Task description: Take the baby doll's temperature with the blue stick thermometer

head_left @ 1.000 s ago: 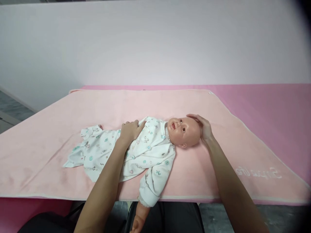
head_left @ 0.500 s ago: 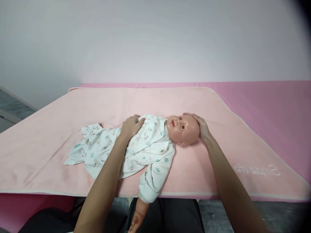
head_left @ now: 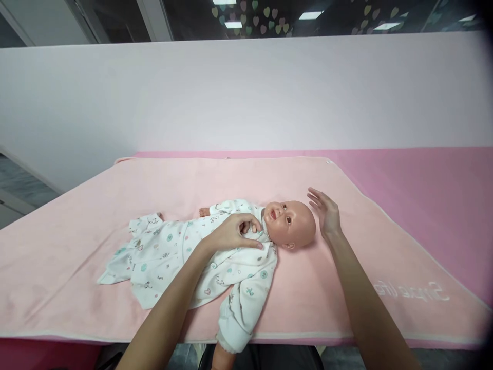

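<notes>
A baby doll [head_left: 295,226] lies on its back on a pale pink blanket [head_left: 346,288], its head toward the right. It wears a white printed gown [head_left: 157,246] fastened down the front. Over the doll's upper chest is my left hand [head_left: 234,231], its thumb and fingers apart in a curve near the collar; whether it touches the cloth is hard to tell. Just right of the doll's head, my right hand [head_left: 325,210] is raised with fingers spread, apart from the head. One doll arm [head_left: 223,357] hangs over the near edge.
Under the blanket is a pink tabletop [head_left: 431,190], showing at the right and back. A white partition [head_left: 246,97] rises behind it, with dark glass [head_left: 327,20] bearing heart shapes above. The near table edge runs in front of my lap.
My right hand has come off the doll's head to the right. My left hand has moved from the doll's belly up toward its collar. The view has tilted upward.
</notes>
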### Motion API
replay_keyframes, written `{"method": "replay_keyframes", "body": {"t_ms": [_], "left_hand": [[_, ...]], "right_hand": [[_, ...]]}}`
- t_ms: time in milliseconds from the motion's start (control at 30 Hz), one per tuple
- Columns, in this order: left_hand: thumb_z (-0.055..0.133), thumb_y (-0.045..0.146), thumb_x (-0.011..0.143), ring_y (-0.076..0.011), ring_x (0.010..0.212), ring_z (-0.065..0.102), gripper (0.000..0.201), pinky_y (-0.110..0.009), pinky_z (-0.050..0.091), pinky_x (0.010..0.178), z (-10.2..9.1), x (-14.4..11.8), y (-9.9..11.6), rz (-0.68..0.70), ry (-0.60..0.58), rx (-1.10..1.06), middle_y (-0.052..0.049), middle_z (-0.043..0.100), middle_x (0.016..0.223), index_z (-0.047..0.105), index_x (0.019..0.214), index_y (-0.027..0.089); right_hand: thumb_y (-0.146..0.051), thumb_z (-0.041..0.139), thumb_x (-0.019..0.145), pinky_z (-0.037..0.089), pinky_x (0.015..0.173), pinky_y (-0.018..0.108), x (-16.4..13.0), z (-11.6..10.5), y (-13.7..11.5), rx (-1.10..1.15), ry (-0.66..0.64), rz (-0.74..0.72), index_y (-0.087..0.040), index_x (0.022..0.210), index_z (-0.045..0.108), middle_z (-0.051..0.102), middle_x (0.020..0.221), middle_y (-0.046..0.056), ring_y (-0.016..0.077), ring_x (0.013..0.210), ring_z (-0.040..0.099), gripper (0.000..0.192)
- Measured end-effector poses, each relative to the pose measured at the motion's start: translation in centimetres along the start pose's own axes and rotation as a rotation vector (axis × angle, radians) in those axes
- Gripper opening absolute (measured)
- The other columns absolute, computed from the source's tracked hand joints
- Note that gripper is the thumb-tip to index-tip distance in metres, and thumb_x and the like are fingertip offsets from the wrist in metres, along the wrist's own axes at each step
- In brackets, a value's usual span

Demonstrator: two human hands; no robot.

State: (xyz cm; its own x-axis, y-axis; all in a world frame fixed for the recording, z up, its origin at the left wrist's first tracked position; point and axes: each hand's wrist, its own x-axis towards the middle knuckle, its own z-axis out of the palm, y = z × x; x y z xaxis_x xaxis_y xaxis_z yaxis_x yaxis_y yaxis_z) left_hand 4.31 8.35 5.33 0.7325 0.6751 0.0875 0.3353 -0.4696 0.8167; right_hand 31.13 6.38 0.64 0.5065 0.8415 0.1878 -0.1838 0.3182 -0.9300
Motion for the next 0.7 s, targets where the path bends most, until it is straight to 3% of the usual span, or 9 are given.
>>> {"method": "replay_keyframes", "body": {"t_ms": [100, 167, 333, 400, 500, 567, 633, 700], "left_hand": [[0.076, 0.041, 0.058, -0.0072, 0.054, 0.034, 0.036, -0.02, 0.025, 0.049, 0.3, 0.0, -0.1, -0.016, 0.038, 0.026, 0.005, 0.04, 0.06, 0.063, 0.082, 0.018], [0.073, 0.038, 0.062, -0.0071, 0.053, 0.035, 0.03, -0.02, 0.026, 0.049, 0.3, 0.1, -0.4, -0.032, 0.067, -0.011, 0.006, 0.038, 0.057, 0.064, 0.081, 0.018], [0.07, 0.033, 0.064, -0.0085, 0.057, 0.048, 0.031, -0.019, 0.035, 0.053, -0.5, 0.3, -1.4, -0.117, 0.193, -0.426, 0.002, 0.054, 0.064, 0.064, 0.089, 0.016], [0.069, 0.031, 0.065, -0.009, 0.056, 0.051, 0.035, -0.019, 0.038, 0.053, -1.2, 0.3, -2.0, -0.209, 0.268, -0.64, 0.0, 0.058, 0.066, 0.063, 0.096, 0.016], [0.066, 0.027, 0.066, -0.0107, 0.056, 0.056, 0.038, -0.021, 0.044, 0.055, -2.2, 0.2, -2.5, -0.325, 0.378, -0.904, -0.001, 0.063, 0.07, 0.063, 0.102, 0.016], [0.065, 0.026, 0.066, -0.0122, 0.059, 0.059, 0.038, -0.023, 0.048, 0.058, -2.6, 0.1, -2.6, -0.355, 0.413, -1.04, -0.003, 0.065, 0.075, 0.063, 0.103, 0.016], [0.065, 0.025, 0.066, -0.0133, 0.06, 0.061, 0.036, -0.024, 0.05, 0.061, -2.8, 0.1, -2.5, -0.371, 0.416, -1.134, -0.004, 0.066, 0.076, 0.063, 0.1, 0.014], [0.065, 0.024, 0.066, -0.0133, 0.06, 0.061, 0.032, -0.023, 0.051, 0.061, -2.8, 0.0, -2.6, -0.383, 0.41, -1.195, -0.004, 0.066, 0.073, 0.064, 0.097, 0.013]], "right_hand": [[-0.047, 0.06, 0.071, 0.041, 0.093, 0.034, -0.5, 0.3, -0.2, -0.069, -0.234, 0.129, -0.019, 0.09, 0.07, 0.066, 0.107, 0.005, 0.0226, 0.105, 0.057, 0.035], [-0.046, 0.061, 0.071, 0.042, 0.092, 0.034, -0.7, 0.4, -0.2, -0.108, -0.305, 0.168, -0.017, 0.088, 0.07, 0.067, 0.104, 0.006, 0.0236, 0.103, 0.058, 0.035], [-0.046, 0.061, 0.07, 0.044, 0.092, 0.035, 0.3, -0.4, 0.4, -0.022, -0.057, 0.132, -0.019, 0.088, 0.069, 0.067, 0.102, 0.006, 0.0233, 0.102, 0.06, 0.033], [-0.046, 0.06, 0.072, 0.044, 0.093, 0.037, 0.3, -0.6, 0.0, -0.048, -0.068, 0.114, -0.02, 0.088, 0.068, 0.067, 0.103, 0.006, 0.0232, 0.101, 0.06, 0.032], [-0.044, 0.059, 0.074, 0.042, 0.095, 0.036, -0.5, -0.1, -1.4, -0.28, -0.285, 0.055, -0.019, 0.087, 0.069, 0.067, 0.104, 0.005, 0.0229, 0.102, 0.059, 0.03], [-0.043, 0.06, 0.074, 0.043, 0.093, 0.036, -1.6, 0.9, -2.9, -0.45, -0.334, -0.028, -0.019, 0.087, 0.069, 0.068, 0.101, 0.005, 0.0229, 0.1, 0.059, 0.029], [-0.044, 0.057, 0.077, 0.045, 0.089, 0.037, -2.7, 2.7, -4.4, -0.569, -0.318, -0.135, -0.02, 0.09, 0.068, 0.068, 0.099, 0.005, 0.0228, 0.098, 0.06, 0.029], [-0.042, 0.052, 0.08, 0.044, 0.09, 0.039, -3.6, 5.2, -5.8, -0.727, -0.426, -0.259, -0.022, 0.088, 0.069, 0.066, 0.103, 0.005, 0.0234, 0.102, 0.058, 0.027]]}}
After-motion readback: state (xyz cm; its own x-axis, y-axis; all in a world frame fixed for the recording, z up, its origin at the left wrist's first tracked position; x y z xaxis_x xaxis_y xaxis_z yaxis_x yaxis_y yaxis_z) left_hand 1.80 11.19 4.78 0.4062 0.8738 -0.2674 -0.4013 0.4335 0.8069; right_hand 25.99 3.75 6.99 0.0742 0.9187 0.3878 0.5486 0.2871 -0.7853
